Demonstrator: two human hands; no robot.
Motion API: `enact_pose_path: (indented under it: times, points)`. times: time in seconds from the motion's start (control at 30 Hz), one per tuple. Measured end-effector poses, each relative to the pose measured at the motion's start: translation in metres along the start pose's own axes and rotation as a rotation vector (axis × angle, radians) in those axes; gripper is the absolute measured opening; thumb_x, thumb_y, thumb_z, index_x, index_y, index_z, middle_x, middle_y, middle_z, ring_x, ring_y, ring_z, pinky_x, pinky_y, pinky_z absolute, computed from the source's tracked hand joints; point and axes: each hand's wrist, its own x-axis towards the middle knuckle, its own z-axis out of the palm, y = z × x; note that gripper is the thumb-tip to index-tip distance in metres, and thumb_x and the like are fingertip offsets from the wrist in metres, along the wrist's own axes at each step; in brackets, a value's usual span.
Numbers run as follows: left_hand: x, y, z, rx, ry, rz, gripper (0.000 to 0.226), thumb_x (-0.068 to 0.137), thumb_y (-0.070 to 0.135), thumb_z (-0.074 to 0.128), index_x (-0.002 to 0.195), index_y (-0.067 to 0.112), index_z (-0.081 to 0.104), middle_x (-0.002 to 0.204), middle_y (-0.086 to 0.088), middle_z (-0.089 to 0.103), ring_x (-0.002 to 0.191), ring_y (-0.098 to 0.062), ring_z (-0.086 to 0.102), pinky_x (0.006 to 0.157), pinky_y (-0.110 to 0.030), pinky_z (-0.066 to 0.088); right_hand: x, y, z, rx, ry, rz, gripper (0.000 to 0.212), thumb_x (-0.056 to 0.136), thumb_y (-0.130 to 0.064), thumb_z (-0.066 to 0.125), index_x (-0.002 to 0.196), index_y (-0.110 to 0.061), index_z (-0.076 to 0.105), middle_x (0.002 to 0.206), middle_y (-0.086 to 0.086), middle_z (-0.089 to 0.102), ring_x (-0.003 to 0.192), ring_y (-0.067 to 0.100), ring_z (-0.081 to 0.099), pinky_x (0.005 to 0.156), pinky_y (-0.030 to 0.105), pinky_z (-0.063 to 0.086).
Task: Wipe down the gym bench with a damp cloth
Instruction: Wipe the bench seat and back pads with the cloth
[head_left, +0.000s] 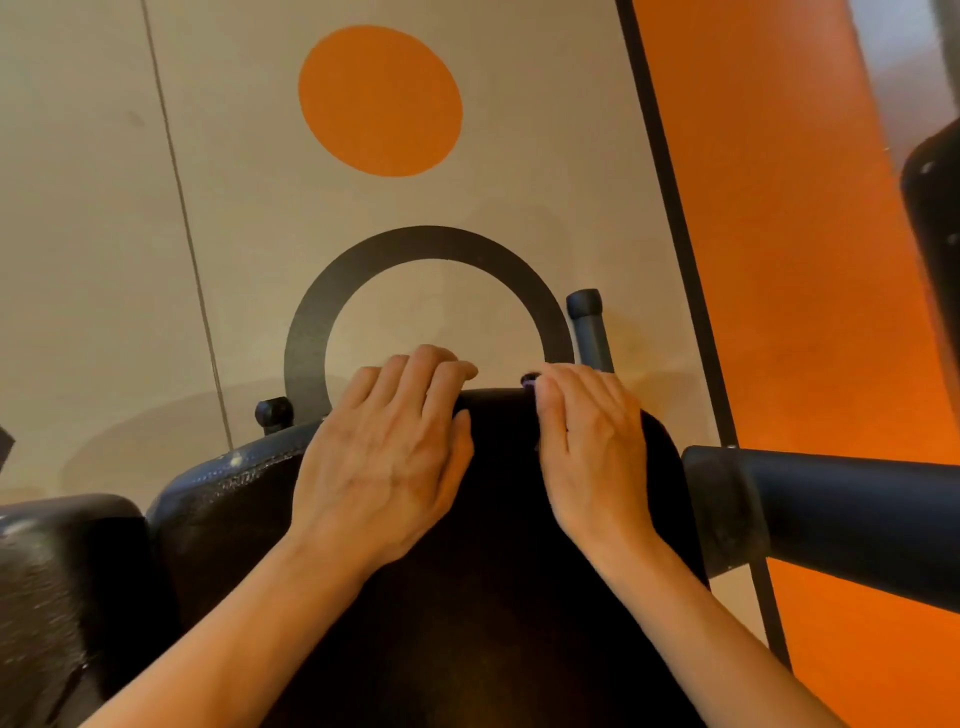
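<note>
The gym bench has a black textured pad (218, 499), seen from above. A dark matte cloth (498, 582) lies spread over its middle and reaches the far edge. My left hand (384, 457) rests flat on the cloth, its fingertips bending slightly over the far edge. Just to the right, my right hand (592, 447) lies flat on the cloth too, fingers straight and pointing at the far edge. A narrow strip of cloth shows between the two hands.
A second black pad (62, 582) sits at the lower left. A black foam roller bar (841, 509) juts in from the right, close to my right wrist. Two black posts (588, 332) (274, 413) stand beyond the bench. The floor shows an orange dot, a black ring and an orange zone.
</note>
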Motion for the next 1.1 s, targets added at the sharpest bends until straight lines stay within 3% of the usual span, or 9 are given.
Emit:
enact_pose_path:
  times: [0.1,0.27,0.47,0.53,0.67,0.8,0.9,1.0,1.1]
  points:
    - [-0.007,-0.002,-0.010,-0.092,0.057,-0.053,0.038,0.096,0.036,0.037,0.128,0.018,0.048,0.122,-0.002,0.054,0.106,-0.017,0.052,0.090,-0.030,0.040,0.002,0.005,-0.010,0.032,-0.125,-0.103,0.041,0.102,-0.041,0.026,0.118,-0.024,0.061,0.114,-0.013,0.062,0.111,0.003,0.052,0.104,0.029,0.039]
    - [-0.051,-0.046,-0.025,-0.097,0.155,-0.338,0.037,0.097,0.033,0.032,0.121,0.015,0.052,0.114,-0.007,0.053,0.101,-0.022,0.048,0.086,-0.034,0.035,-0.002,0.021,-0.020,0.149,0.037,0.326,0.036,0.101,-0.032,0.031,0.083,-0.019,0.059,0.089,-0.008,0.060,0.098,0.014,0.054,0.094,0.034,0.042]
    - [-0.058,-0.052,-0.015,-0.124,0.171,-0.480,0.034,0.097,0.033,0.029,0.106,0.012,0.053,0.097,-0.005,0.050,0.087,-0.020,0.047,0.078,-0.031,0.032,-0.008,-0.066,0.018,0.041,-0.080,-0.230,0.041,0.102,-0.035,0.027,0.114,-0.019,0.062,0.109,-0.006,0.064,0.104,0.007,0.054,0.105,0.024,0.034]
    - [-0.058,-0.055,-0.015,-0.123,0.190,-0.475,0.031,0.097,0.032,0.029,0.101,0.012,0.053,0.093,-0.003,0.048,0.082,-0.020,0.045,0.075,-0.032,0.032,-0.005,-0.034,0.005,0.040,-0.088,-0.213,0.040,0.102,-0.039,0.027,0.119,-0.023,0.059,0.114,-0.009,0.061,0.109,0.003,0.052,0.103,0.021,0.036]
    - [-0.057,-0.057,-0.012,-0.141,0.168,-0.453,0.031,0.096,0.030,0.028,0.094,0.012,0.053,0.088,-0.005,0.049,0.078,-0.024,0.047,0.073,-0.042,0.038,-0.008,-0.010,-0.008,0.122,0.057,0.113,0.035,0.102,-0.037,0.025,0.093,-0.026,0.057,0.091,-0.010,0.057,0.091,-0.005,0.048,0.103,0.045,0.042]
    - [-0.056,-0.058,-0.013,-0.143,0.178,-0.444,0.030,0.095,0.029,0.029,0.091,0.012,0.053,0.083,-0.003,0.047,0.073,-0.023,0.045,0.069,-0.040,0.037,-0.015,-0.100,0.032,0.065,0.013,-0.173,0.037,0.103,-0.029,0.030,0.103,-0.018,0.065,0.100,-0.006,0.065,0.099,0.004,0.055,0.108,0.033,0.037]
    - [-0.058,-0.058,-0.012,-0.172,0.193,-0.430,0.028,0.095,0.028,0.030,0.090,0.013,0.053,0.082,-0.001,0.046,0.071,-0.021,0.045,0.067,-0.040,0.038,-0.007,-0.074,0.017,0.062,-0.112,-0.334,0.035,0.103,-0.030,0.033,0.116,-0.018,0.063,0.111,-0.007,0.065,0.107,0.005,0.055,0.104,0.028,0.040]
    - [-0.056,-0.059,-0.011,-0.173,0.199,-0.428,0.027,0.096,0.027,0.031,0.088,0.014,0.053,0.081,0.000,0.046,0.070,-0.020,0.045,0.065,-0.040,0.039,-0.001,-0.011,-0.008,0.135,-0.024,-0.039,0.034,0.102,-0.034,0.031,0.097,-0.022,0.062,0.093,-0.014,0.061,0.093,-0.002,0.053,0.094,0.043,0.048]
    - [-0.056,-0.059,-0.011,-0.184,0.203,-0.444,0.026,0.095,0.027,0.030,0.088,0.015,0.052,0.081,0.001,0.046,0.070,-0.019,0.044,0.065,-0.038,0.038,-0.008,-0.050,0.009,0.175,0.142,0.068,0.032,0.102,-0.031,0.033,0.093,-0.022,0.062,0.086,-0.011,0.060,0.090,0.000,0.052,0.100,0.045,0.044]
